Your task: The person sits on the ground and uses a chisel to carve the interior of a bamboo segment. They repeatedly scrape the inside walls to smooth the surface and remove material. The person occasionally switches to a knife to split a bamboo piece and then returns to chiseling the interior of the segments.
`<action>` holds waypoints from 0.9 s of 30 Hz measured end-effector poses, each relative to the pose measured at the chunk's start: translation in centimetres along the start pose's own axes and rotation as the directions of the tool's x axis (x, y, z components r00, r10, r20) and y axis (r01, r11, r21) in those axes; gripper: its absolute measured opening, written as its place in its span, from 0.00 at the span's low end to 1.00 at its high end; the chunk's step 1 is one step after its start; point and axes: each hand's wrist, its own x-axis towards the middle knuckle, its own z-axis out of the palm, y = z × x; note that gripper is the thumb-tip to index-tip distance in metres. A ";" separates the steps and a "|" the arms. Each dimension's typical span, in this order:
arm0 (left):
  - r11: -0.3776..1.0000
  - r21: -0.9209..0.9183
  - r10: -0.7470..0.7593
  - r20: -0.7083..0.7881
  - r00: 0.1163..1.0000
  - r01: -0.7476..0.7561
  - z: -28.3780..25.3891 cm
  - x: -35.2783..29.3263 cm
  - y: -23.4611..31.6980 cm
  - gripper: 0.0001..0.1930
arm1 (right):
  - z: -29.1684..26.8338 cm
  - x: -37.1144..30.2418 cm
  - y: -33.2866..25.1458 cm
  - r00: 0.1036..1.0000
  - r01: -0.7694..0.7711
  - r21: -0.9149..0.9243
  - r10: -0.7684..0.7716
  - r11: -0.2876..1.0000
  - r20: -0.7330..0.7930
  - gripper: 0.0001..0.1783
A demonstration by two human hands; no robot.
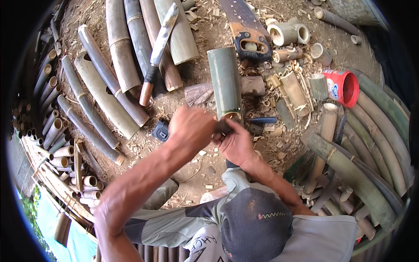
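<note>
Head view shows the left hand (190,125) fisted and the right hand (239,147) with fingers pinching a dark piece (224,126) by the bamboo tube (224,81), whose rim a slip could chip.

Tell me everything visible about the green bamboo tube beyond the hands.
The green bamboo tube looks smooth, streaked and straight-cut at its far end. It points away from the person, seemingly resting across a weathered brown log. Its near end looks open, with a pale cut rim. The left hand and right hand hold a dark object there; contact with the tube is unclear.
</note>
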 end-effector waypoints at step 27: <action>0.753 -0.647 -0.013 0.173 0.985 0.123 7.5 -5.4 5.0 0.42 | -3.2 -5.3 -2.6 0.967 0.229 -0.798 -0.038 0.557 0.251 0.22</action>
